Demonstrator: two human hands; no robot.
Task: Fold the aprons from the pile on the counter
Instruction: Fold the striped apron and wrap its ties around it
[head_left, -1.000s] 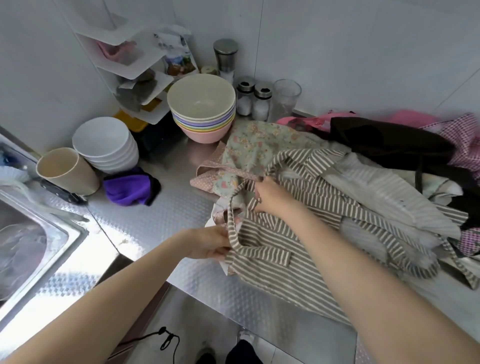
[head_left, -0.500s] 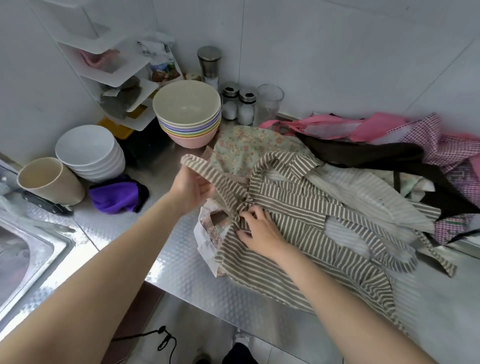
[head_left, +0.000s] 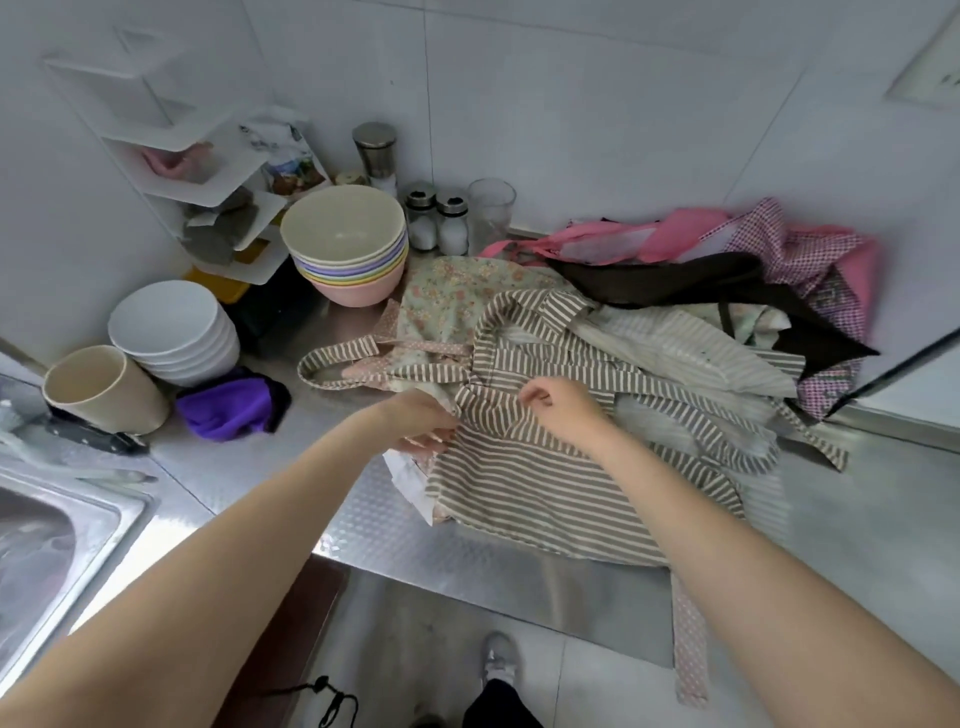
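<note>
Pinching striped apron (head_left: 545, 499) top edge, left hand (head_left: 421, 423), right hand (head_left: 563, 410)

Steel counter (head_left: 322, 499) bears aprons (head_left: 597, 364), bowls (head_left: 345, 249), cup (head_left: 104, 389).

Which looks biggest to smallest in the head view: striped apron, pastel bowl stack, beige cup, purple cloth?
1. striped apron
2. pastel bowl stack
3. beige cup and purple cloth: look about alike, not ranked.
</note>
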